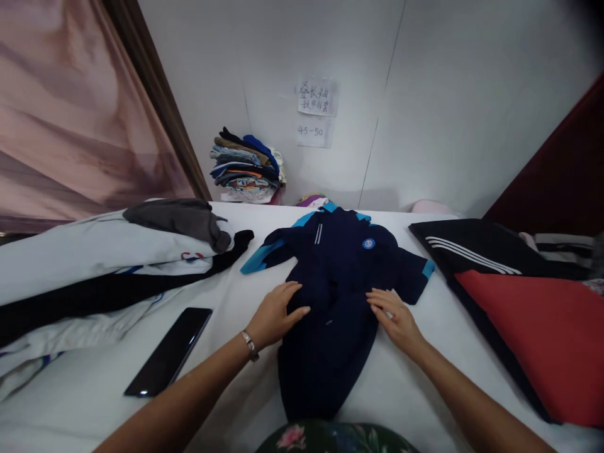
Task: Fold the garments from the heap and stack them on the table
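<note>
"So, where's the top [340, 264]?"

"Spread on the desk [236, 296] right in front of me, collar [329, 206] at the far end, sleeves [410, 270] out to either side."

"And your hold on it?"

"Loose. My left grip [277, 313] rests at one side edge, fingers and thumb apart; my right grip [395, 319] lies along the other, fingers extended, nothing clamped."

"Heavy?"

"Light, I'd judge, and soft: floppy, quick to crease, not fragile."

"Best place to take it?"

"Those two side edges, pinched evenly so the cloth doesn't skew. Dark on dark, though, I can't make out whether the lower part is a second layer."
</note>
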Motion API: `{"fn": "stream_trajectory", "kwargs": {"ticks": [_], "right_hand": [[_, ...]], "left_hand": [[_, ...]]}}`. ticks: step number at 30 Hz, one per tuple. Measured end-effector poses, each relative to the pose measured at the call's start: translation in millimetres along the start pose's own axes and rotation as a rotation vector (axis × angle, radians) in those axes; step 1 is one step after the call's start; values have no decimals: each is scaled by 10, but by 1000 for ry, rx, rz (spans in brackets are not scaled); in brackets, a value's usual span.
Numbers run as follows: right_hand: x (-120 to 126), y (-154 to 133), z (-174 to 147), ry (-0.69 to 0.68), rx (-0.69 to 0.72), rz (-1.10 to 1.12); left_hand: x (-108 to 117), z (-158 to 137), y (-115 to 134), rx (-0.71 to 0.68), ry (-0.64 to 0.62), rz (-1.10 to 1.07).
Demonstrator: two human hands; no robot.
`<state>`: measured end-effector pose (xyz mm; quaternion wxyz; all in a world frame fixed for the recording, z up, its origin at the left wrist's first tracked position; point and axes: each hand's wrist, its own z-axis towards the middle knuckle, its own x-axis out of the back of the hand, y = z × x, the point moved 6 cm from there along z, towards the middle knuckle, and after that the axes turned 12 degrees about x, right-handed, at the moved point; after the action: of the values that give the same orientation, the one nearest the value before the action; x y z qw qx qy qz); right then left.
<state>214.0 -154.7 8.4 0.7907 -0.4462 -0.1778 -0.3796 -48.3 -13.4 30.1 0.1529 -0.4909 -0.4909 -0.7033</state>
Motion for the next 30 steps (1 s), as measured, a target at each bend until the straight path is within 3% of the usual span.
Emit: {"fn": "stream_trajectory", "kwargs": {"ticks": [4, 9, 16, 20, 23, 26, 28, 30], "right_hand": [[-51, -251, -436, 122, -123, 55], [-288, -289, -746, 158, -323, 118], [-492, -495, -386, -164, -260, -174], [-578, -497, -257, -275, -232, -209], [-466, -434, -320, -175, -237, -19], [-140, -324, -548, 66, -336, 175], [122, -230, -782, 245, -436, 251], [350, -127, -1044, 400, -553, 291]], "left_hand": [[-134, -321, -52, 46, -14, -11], [-314, -307, -59, 132, 9, 22], [-331, -63, 163, 176, 50, 83], [13, -54, 117, 239, 122, 59], [508, -193, -113, 295, 288, -47], [899, -494, -537, 399, 431, -99], [932, -725, -885, 521, 412, -123], [760, -919, -1190, 633, 265, -187]]}}
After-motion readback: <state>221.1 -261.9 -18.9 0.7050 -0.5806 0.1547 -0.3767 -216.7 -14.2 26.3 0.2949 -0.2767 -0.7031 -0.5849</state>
